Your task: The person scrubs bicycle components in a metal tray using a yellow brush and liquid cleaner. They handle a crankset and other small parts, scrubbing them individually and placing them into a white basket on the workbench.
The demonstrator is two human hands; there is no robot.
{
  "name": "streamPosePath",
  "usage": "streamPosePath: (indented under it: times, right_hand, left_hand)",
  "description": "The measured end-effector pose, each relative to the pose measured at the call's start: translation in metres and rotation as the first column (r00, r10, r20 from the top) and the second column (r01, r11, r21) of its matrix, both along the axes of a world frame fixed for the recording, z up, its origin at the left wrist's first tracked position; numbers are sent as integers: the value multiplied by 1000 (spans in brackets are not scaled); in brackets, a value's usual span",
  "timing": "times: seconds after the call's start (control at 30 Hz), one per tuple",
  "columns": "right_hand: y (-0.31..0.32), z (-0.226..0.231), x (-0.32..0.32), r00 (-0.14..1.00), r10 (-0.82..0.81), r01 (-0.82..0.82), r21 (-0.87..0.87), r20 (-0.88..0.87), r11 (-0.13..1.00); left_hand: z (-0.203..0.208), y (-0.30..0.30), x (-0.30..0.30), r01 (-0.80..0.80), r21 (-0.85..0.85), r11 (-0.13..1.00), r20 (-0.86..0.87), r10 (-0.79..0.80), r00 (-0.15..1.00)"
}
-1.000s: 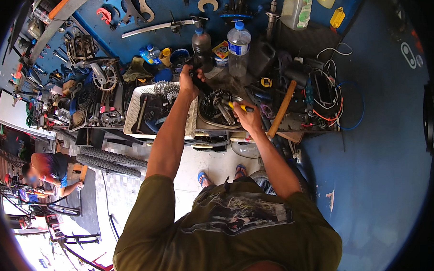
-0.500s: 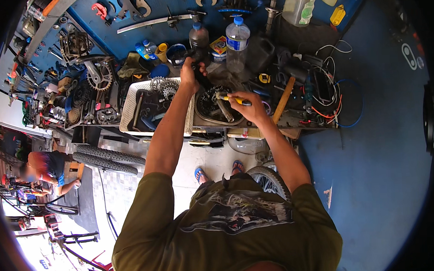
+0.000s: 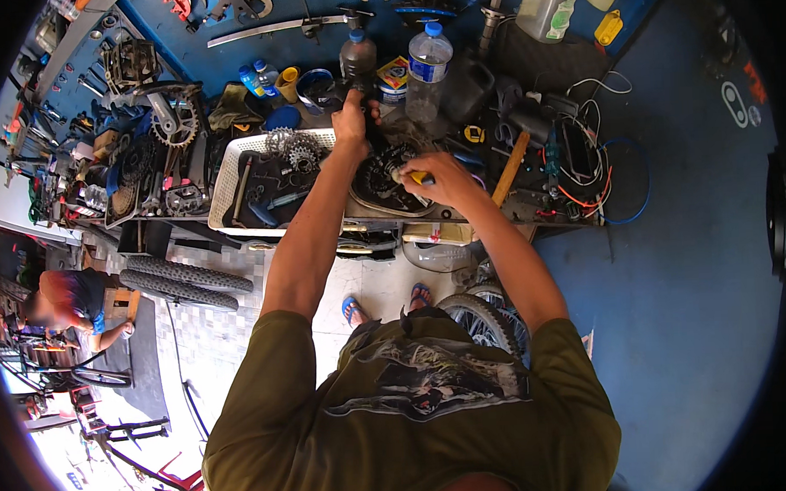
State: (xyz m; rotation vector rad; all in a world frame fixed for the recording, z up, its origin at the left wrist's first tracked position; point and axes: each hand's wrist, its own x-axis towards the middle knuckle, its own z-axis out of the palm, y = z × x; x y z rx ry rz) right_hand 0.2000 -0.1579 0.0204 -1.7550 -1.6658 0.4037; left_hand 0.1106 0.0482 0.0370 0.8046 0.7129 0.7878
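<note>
My left hand (image 3: 354, 121) is closed round a black part, mostly hidden by the fingers, over the back of the bench. My right hand (image 3: 447, 181) grips a brush (image 3: 421, 178) with a yellow and black handle. Its pale tip points left, over a dark round tray (image 3: 383, 211) holding blackened parts. The two hands are apart, the left one farther from me. Beside the tray, a white plastic basket (image 3: 220, 187) holds cassette sprockets (image 3: 301, 153) and a blue-handled tool (image 3: 262, 214).
Behind my hands stand a dark bottle (image 3: 358, 56), a clear bottle (image 3: 429, 75) and a blue tub (image 3: 317, 91). A wooden handle (image 3: 511, 168) and cables (image 3: 594, 182) lie right. A crankset (image 3: 171, 123) is left. Tyres (image 3: 187, 287) are on the floor; a person (image 3: 75, 300) sits farther left.
My left hand has moved slightly nearer with the black part. My right hand has shifted a little left with the brush, its fingers covering more of the handle. The view has shifted slightly.
</note>
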Motion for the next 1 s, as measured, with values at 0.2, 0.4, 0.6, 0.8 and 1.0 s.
streamPosePath:
  times: [0.2, 0.4, 0.6, 0.8, 1.0]
  right_hand:
    - [-61, 29, 4, 966, -59, 41, -79, -251, 996]
    - [-64, -14, 10, 939, -296, 296, -31, -173, 955]
    - [-46, -66, -5, 946, -294, 298, -12, 136, 955]
    - [-17, -57, -9, 938, -288, 280, -70, -191, 957]
    - [5, -61, -22, 976, -213, 202, -162, -47, 966]
  left_hand:
    - [13, -15, -17, 5, 5, 1000, 71, -5, 997]
    - [36, -37, -26, 71, 452, 889, 40, -100, 994]
    - [21, -55, -30, 203, 709, 676, -119, -168, 978]
    - [-14, -57, -26, 263, 824, 502, -255, -86, 963]
    - [-14, -51, -13, 392, 712, 583, -311, -239, 920]
